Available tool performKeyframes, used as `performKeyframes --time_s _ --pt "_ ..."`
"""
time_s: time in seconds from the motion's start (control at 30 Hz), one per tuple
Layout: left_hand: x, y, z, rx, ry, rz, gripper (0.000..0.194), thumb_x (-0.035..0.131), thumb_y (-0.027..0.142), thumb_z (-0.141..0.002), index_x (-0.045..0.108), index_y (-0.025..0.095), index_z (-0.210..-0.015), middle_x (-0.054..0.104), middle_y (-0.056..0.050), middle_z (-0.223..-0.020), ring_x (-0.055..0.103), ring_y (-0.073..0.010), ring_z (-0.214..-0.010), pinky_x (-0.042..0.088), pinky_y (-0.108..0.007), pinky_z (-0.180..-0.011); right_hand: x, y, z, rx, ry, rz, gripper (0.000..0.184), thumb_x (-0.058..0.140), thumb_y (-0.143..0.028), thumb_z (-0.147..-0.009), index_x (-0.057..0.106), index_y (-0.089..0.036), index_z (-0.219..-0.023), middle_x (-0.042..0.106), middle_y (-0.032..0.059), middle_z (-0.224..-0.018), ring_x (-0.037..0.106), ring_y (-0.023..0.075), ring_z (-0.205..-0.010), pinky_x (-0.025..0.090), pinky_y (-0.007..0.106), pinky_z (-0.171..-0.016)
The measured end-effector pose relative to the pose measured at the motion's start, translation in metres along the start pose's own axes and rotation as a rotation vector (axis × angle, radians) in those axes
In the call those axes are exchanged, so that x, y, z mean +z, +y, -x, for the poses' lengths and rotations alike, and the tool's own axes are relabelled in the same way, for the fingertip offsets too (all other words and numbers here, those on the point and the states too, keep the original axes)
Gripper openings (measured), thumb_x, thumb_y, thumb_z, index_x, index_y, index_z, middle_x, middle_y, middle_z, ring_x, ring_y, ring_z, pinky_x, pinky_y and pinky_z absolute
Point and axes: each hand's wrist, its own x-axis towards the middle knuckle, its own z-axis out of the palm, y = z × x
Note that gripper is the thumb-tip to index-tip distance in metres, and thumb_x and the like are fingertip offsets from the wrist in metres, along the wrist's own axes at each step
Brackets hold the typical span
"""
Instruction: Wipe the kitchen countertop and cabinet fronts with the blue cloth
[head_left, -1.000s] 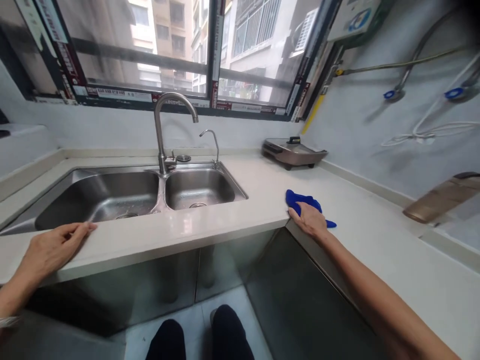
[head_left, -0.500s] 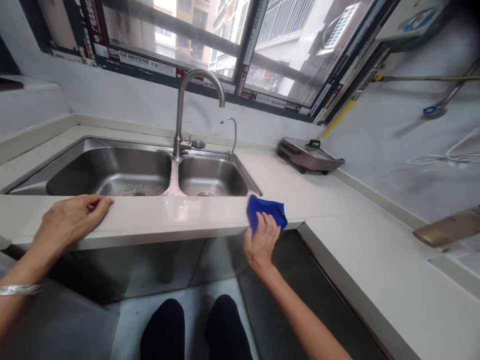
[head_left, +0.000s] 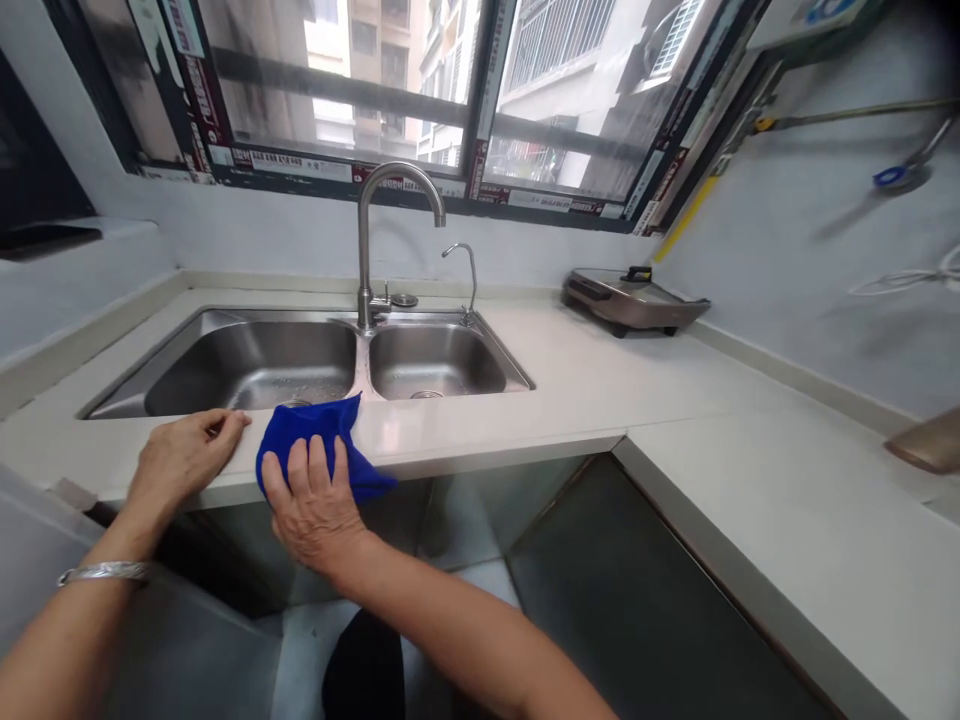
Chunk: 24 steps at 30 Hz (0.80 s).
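Observation:
My right hand (head_left: 315, 510) presses a blue cloth (head_left: 304, 425) against the front edge of the pale countertop (head_left: 465, 425), its fingers bent over the cloth. Part of the cloth hangs over the edge on the right. Just to the left, my left hand (head_left: 180, 460) rests on the counter with curled fingers, thumb and forefinger drawn together and nothing visible in them. A silver bracelet (head_left: 105, 571) circles the left wrist. Behind both hands lies a steel double sink (head_left: 363, 365).
A curved tap (head_left: 364, 250) and a thin small spout (head_left: 473, 275) rise behind the sink. An electric pan with a lid (head_left: 630, 300) stands at the back right corner. The counter turns toward me on the right, above a dark cabinet front (head_left: 622, 580).
My right hand has slid the blue cloth left along the counter's front edge, from right of the sink to beside my left hand. The view has shifted slightly.

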Motion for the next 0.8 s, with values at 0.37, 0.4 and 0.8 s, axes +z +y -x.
performKeyframes --time_s 0.37,0.4,0.8 --pt "0.0 -0.004 0.01 0.03 0.097 0.209 0.041 0.053 0.045 -0.089 0.081 0.019 -0.1 0.073 -0.001 -0.076 0.059 -0.0157 -0.069 0.041 -0.025 -0.071 -0.06 0.151 0.106 0.083 0.013 0.093 0.058 0.057 -0.034 -0.097 0.05 -0.017 -0.152 0.053 0.019 -0.147 0.043 0.0362 -0.14 0.029 0.06 -0.12" --pt "0.002 -0.004 0.01 0.025 0.116 0.248 0.04 0.053 0.045 -0.088 0.081 0.018 -0.099 0.073 -0.002 -0.074 0.06 -0.0161 -0.069 0.041 -0.025 -0.071 -0.071 0.171 0.123 0.126 0.023 0.116 0.057 0.055 -0.036 -0.098 0.051 -0.016 -0.151 0.052 0.0191 -0.147 0.043 0.0358 -0.141 0.031 0.058 -0.12" --pt "0.026 -0.011 0.052 -0.038 0.507 0.682 0.051 0.044 0.056 -0.092 0.075 0.016 -0.098 0.064 -0.002 -0.065 0.054 -0.0127 -0.061 0.043 -0.024 -0.065 -0.084 0.22 0.159 0.38 0.18 0.264 0.055 0.035 -0.047 -0.101 0.058 -0.016 -0.14 0.064 0.0211 -0.13 0.057 0.0398 -0.124 0.044 0.059 -0.106"
